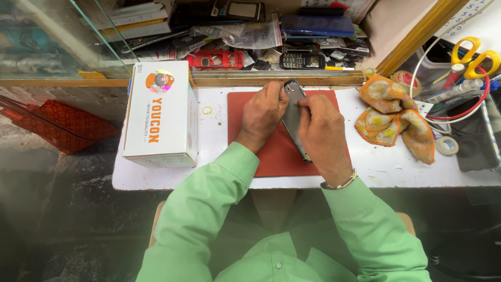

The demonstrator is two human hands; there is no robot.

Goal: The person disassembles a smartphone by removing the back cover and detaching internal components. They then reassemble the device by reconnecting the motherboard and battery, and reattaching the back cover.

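A slim grey phone body (293, 116) is held tilted on its edge above a red work mat (276, 156) on the small white table (219, 141). My left hand (261, 112) grips its left side near the top. My right hand (321, 133) closes over its right side, fingers on the upper edge. Both forearms wear light green sleeves, and a bracelet circles the right wrist. The lower end of the phone rests near the mat.
A white cardboard box (162, 112) lies at the table's left. An orange-yellow cloth (396, 117) sits to the right, beside a tape roll (446, 145), yellow-handled scissors (474, 52) and a tray of tools. A cluttered shelf with phones (301, 60) runs behind.
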